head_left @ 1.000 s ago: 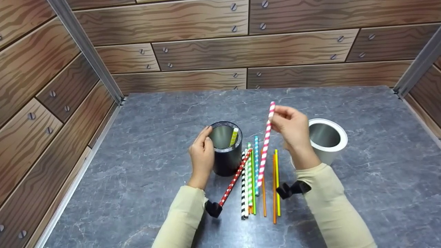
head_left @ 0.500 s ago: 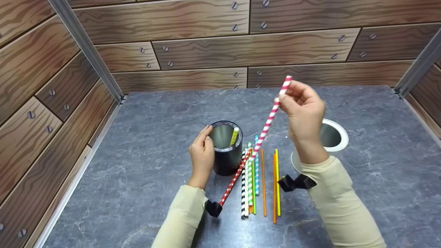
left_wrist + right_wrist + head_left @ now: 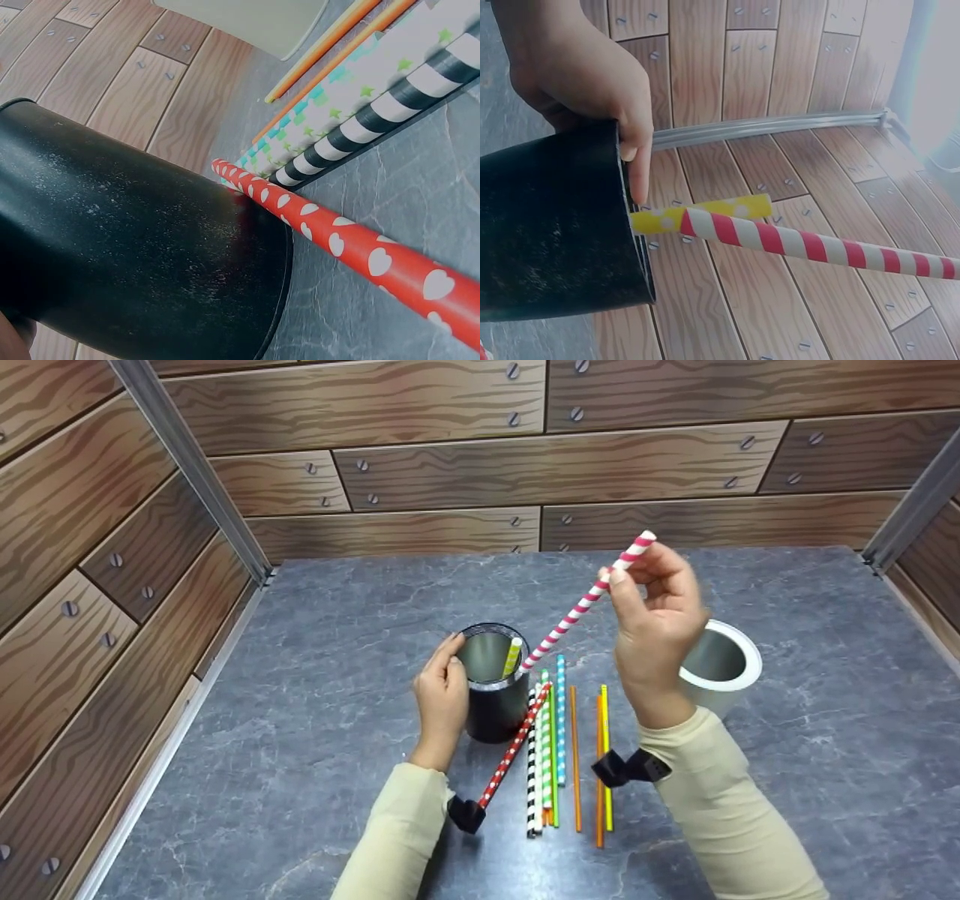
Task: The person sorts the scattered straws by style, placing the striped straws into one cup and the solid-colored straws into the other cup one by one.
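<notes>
Two hands on my head feed, clock centred on the dark tumbler (image 3: pixel 493 716), which stands upright. Left hand (image 3: pixel 441 690) at 9 grips its wall, fingertips by the rim. Right hand (image 3: pixel 658 631), between 2 and 3, pinches the pink-and-white striped straw (image 3: pixel 574 616) near its top; it slants down toward 7-8, lower tip by the rim's 3 o'clock edge. My right wrist feed shows that tip just outside the mouth, overlapping the yellow straw (image 3: pixel 512 657); can't tell if they touch. Yellow stands inside at 4, so the mouth's free room is mostly 9 to 12. Red heart straw (image 3: pixel 515 746) and loose straws (image 3: pixel 547 765) crowd 4-5. White cup (image 3: pixel 712 701) at 3, well apart. Tabletop (image 3: pixel 337 660) runs wide at 9 and back to the plank wall (image 3: pixel 435 480) at 12.
</notes>
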A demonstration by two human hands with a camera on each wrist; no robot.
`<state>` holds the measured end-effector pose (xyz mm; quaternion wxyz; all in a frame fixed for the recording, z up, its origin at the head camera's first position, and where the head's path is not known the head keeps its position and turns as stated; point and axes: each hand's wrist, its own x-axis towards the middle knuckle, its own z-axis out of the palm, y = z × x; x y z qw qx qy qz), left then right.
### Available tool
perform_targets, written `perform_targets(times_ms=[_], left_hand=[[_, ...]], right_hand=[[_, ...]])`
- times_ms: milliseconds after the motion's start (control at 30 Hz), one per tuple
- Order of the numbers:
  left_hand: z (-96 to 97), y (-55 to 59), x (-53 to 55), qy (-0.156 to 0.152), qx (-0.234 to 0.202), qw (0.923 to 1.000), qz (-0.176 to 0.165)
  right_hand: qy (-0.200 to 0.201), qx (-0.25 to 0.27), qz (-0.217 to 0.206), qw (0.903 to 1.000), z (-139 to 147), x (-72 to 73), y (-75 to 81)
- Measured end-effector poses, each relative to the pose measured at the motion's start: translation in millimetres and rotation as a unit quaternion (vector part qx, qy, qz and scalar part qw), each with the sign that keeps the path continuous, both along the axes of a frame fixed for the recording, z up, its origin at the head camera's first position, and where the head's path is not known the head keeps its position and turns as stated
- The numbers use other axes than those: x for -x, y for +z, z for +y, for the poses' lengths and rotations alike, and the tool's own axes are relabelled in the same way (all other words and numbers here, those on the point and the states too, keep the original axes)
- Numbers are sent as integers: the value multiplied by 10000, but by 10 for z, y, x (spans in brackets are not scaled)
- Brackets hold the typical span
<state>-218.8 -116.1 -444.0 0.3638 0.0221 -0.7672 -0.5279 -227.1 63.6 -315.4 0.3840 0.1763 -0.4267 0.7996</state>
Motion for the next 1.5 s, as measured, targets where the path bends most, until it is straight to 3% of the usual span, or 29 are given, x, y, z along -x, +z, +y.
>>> perform_targets(times_ms=[267,733,1067,1500], left_hand=[[-9,1,1,24,16,10000,51],[-14,0,-7,-6,-73,9999,98],[3,7,-4,24,-45,9999,101],[-2,4,-7,37,-43,10000,28]], right_hand=[[3,-117,152,9998,-103,-21,-108],[-178,-789,-41,9967,-233,21,-424],[-200,-1642,-84,9862,-336,61,-717],[-24,-2083,-456,9770,-400,85,-964]])
